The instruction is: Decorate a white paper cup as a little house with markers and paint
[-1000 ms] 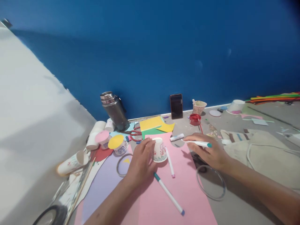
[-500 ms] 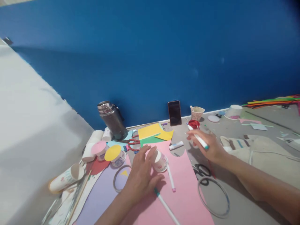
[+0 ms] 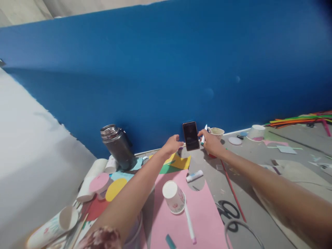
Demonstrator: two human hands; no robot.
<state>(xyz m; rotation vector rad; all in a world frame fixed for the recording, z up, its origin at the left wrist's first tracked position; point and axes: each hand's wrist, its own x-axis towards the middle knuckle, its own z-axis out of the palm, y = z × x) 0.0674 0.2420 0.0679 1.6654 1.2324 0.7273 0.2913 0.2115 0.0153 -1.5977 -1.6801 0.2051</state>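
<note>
My right hand (image 3: pixel 210 142) holds a white marker (image 3: pixel 204 133) with a teal end pointing down. Its fingertips are close to the right edge of a dark phone (image 3: pixel 191 136) that leans on the blue wall. On the other side of the phone, my left hand (image 3: pixel 171 145) reaches out with its fingers apart and nothing visible in them. A small purple piece (image 3: pixel 181 148) lies just under those fingers. Nearer me, an upside-down paper cup (image 3: pixel 173 197) stands on pink paper (image 3: pixel 204 221) beside a pink-tipped marker (image 3: pixel 190 224).
A metal flask (image 3: pixel 118 147) stands left, near a pink-topped cup (image 3: pixel 100 183) and a yellow disc (image 3: pixel 116 189). A glue stick (image 3: pixel 194 176), black scissors (image 3: pixel 228 211) and a grey ring (image 3: pixel 243 224) lie nearer. Another cup (image 3: pixel 256 132) stands at right. My right forearm crosses above cloth (image 3: pixel 293 173).
My left hand has left the upside-down cup and moved forward to the phone's left side. My right hand, still holding the marker, has moved forward and left to the phone. The view has tilted up.
</note>
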